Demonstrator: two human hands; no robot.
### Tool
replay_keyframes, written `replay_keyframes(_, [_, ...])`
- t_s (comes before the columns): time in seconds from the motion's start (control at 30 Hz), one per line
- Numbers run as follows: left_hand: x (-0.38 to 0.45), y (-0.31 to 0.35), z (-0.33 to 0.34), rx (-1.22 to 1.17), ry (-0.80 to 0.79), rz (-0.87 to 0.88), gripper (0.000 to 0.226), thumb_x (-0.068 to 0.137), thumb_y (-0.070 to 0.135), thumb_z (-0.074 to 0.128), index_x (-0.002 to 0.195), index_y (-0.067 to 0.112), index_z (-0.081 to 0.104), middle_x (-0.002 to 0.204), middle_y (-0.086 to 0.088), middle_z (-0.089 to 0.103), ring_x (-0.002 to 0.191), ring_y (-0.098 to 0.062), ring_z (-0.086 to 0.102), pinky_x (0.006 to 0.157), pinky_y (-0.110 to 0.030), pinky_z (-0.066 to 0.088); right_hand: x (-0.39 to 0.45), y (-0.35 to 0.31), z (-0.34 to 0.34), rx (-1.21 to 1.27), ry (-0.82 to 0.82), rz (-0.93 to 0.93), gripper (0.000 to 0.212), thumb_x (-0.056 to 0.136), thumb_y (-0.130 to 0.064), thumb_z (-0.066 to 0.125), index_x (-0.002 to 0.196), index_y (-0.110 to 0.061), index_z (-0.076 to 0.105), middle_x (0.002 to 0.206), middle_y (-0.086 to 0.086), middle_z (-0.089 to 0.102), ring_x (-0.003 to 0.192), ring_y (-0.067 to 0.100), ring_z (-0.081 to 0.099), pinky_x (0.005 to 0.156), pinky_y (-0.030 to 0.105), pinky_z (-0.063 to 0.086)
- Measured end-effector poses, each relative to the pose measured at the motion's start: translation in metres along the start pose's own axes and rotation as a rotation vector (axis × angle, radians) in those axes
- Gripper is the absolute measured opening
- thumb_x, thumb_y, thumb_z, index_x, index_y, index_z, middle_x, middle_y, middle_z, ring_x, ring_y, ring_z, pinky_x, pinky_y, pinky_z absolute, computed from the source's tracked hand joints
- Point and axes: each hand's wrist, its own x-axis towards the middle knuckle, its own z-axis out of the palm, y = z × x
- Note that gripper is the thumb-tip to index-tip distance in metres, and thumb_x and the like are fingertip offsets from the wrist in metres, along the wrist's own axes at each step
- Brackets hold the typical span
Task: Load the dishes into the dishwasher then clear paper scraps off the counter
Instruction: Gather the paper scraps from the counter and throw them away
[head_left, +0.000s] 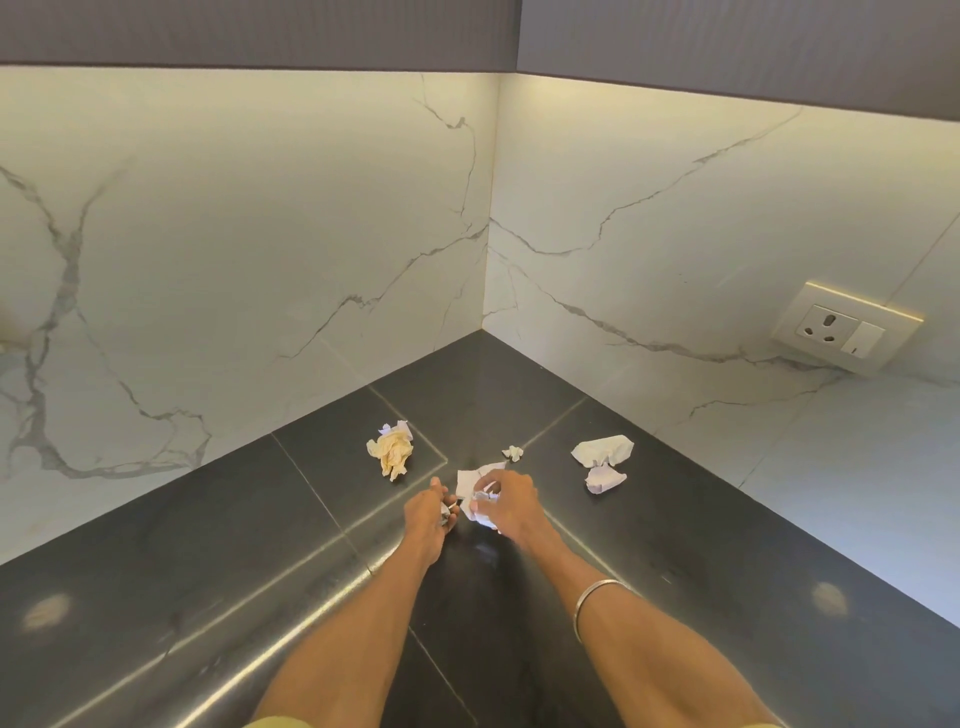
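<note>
On the black counter (208, 545) lie crumpled paper scraps. My left hand (428, 506) holds a small white scrap in its curled fingers. Beside it, my right hand (506, 501) grips a bigger white paper scrap (467, 486) that still rests on the counter. A yellowish crumpled paper (392, 452) lies just beyond my left hand. A tiny white scrap (513, 452) sits beyond my right hand. Further right lie a large white crumpled paper (605, 449) and a smaller one (602, 479) touching it.
The counter runs into a corner between two white marble walls (260, 234). A wall socket with switch (844, 326) sits low on the right wall. Dark cabinets (260, 31) hang overhead. A metal bangle (597, 597) circles my right wrist.
</note>
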Motion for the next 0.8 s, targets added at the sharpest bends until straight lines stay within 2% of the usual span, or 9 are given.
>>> replay_keyframes(0.1, [-0.002,0.001,0.005,-0.067,-0.028,-0.033,0.042,0.104,0.041,0.041,0.088,0.006,0.057,0.072,-0.011,0.06,0.061,-0.02,0.054,0.058,-0.029,0.044,0.002,-0.012,-0.001,0.096,0.038,-0.043,0.02,0.071,-0.017,0.081,0.09,-0.018,0.074,0.081,-0.007,0.066,0.07,0.004,0.059,0.06,0.014,0.047])
replay_keyframes(0.2, [-0.008,0.002,0.007,-0.173,-0.139,-0.105,0.054,0.101,0.052,0.036,0.084,0.007,0.062,0.067,-0.008,0.068,0.058,-0.02,0.064,0.062,-0.031,0.046,0.001,-0.021,0.01,0.106,0.019,-0.076,0.016,0.072,-0.012,0.078,0.087,-0.016,0.074,0.075,-0.006,0.068,0.063,0.001,0.061,0.055,0.01,0.041])
replay_keyframes(0.3, [-0.013,0.001,0.006,-0.214,-0.162,-0.14,0.048,0.1,0.051,0.042,0.083,0.011,0.063,0.059,-0.003,0.067,0.043,-0.014,0.06,0.055,-0.026,0.047,-0.005,-0.022,0.022,0.057,-0.015,-0.104,0.021,0.066,-0.007,0.078,0.083,-0.017,0.073,0.072,-0.008,0.068,0.063,0.0,0.064,0.06,0.016,0.048])
replay_keyframes(0.4, [-0.008,0.001,0.001,-0.229,-0.169,-0.198,0.047,0.099,0.051,0.04,0.084,0.014,0.065,0.052,-0.001,0.061,0.038,-0.012,0.054,0.067,-0.029,0.045,-0.008,-0.026,0.026,-0.046,0.024,-0.087,0.02,0.064,-0.018,0.079,0.08,-0.025,0.069,0.072,-0.011,0.065,0.066,0.003,0.063,0.06,0.015,0.045])
replay_keyframes(0.43, [-0.006,0.001,0.0,-0.222,-0.171,-0.198,0.046,0.1,0.049,0.04,0.085,0.013,0.065,0.05,-0.001,0.061,0.039,-0.013,0.055,0.069,-0.032,0.047,-0.008,-0.028,0.026,-0.098,0.047,-0.073,0.017,0.066,-0.022,0.078,0.08,-0.026,0.068,0.071,-0.012,0.064,0.066,0.003,0.062,0.058,0.014,0.041])
replay_keyframes(0.53, [-0.006,0.002,-0.004,-0.18,-0.185,-0.191,0.033,0.099,0.036,0.048,0.082,0.01,0.061,0.051,-0.005,0.062,0.04,-0.017,0.06,0.054,-0.033,0.054,-0.006,-0.035,0.027,-0.214,0.076,-0.079,0.013,0.068,-0.028,0.076,0.079,-0.028,0.07,0.075,-0.012,0.065,0.069,0.003,0.061,0.056,0.012,0.036])
replay_keyframes(0.63, [-0.002,0.001,-0.008,-0.08,-0.145,-0.161,0.017,0.091,0.022,0.055,0.084,0.008,0.063,0.073,-0.011,0.071,0.062,-0.023,0.069,0.062,-0.037,0.057,0.001,-0.037,0.031,-0.156,-0.004,-0.08,0.009,0.07,-0.023,0.075,0.079,-0.023,0.071,0.071,-0.011,0.061,0.068,0.002,0.057,0.056,0.012,0.035])
replay_keyframes(0.7, [0.001,0.002,-0.012,-0.031,-0.111,-0.133,0.015,0.089,0.02,0.059,0.093,0.007,0.066,0.083,-0.014,0.073,0.072,-0.026,0.071,0.065,-0.039,0.059,0.005,-0.04,0.032,-0.171,-0.019,-0.088,0.008,0.075,-0.029,0.071,0.08,-0.023,0.069,0.068,-0.012,0.058,0.068,0.002,0.054,0.06,0.015,0.041])
replay_keyframes(0.8, [0.01,0.006,-0.016,-0.011,-0.059,-0.109,0.019,0.089,0.019,0.062,0.097,0.005,0.071,0.072,-0.015,0.071,0.06,-0.024,0.069,0.06,-0.037,0.058,0.013,-0.045,0.032,-0.17,-0.107,-0.129,0.01,0.077,-0.035,0.068,0.081,-0.027,0.065,0.079,-0.01,0.068,0.074,0.006,0.061,0.066,0.021,0.05])
